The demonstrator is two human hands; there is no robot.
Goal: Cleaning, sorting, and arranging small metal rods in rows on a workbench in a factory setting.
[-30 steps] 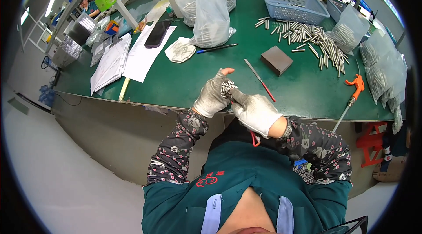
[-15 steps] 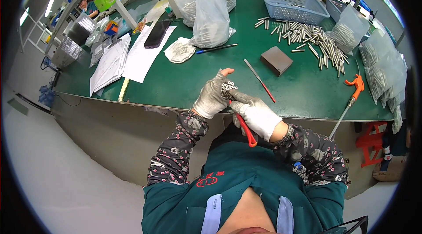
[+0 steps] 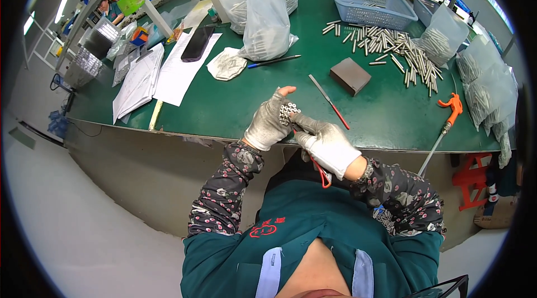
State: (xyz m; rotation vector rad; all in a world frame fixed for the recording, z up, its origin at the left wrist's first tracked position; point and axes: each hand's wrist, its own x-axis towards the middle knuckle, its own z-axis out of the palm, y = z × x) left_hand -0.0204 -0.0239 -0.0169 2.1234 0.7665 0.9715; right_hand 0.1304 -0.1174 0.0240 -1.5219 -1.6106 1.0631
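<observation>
My left hand [image 3: 266, 123], in a grey-white glove, is closed round a bundle of small metal pins [image 3: 288, 111], their round ends facing up and the thumb sticking out bare. In my gloved right hand [image 3: 330, 144] is a red-handled tool [image 3: 324, 177]; its looped grip shows below the palm. The tool's tip lies at the pins, mostly hidden by my fingers, so its kind cannot be made out. Both hands are together over the near edge of the green table [image 3: 224, 113]. Just beyond them lies a thin file with a red handle [image 3: 338, 113].
A brown block [image 3: 350, 76] sits beside a heap of loose metal pins [image 3: 411, 60]. Behind stands a blue plastic basket [image 3: 369, 15]. Bags of pins [image 3: 265, 24] rest at the back. An orange air gun [image 3: 452, 109] lies right; papers [image 3: 182, 68] and a phone [image 3: 197, 44] lie left.
The red-handled tool has turned in my right hand, its looped grip now narrower and slightly farther right. My left hand keeps its hold on the pins.
</observation>
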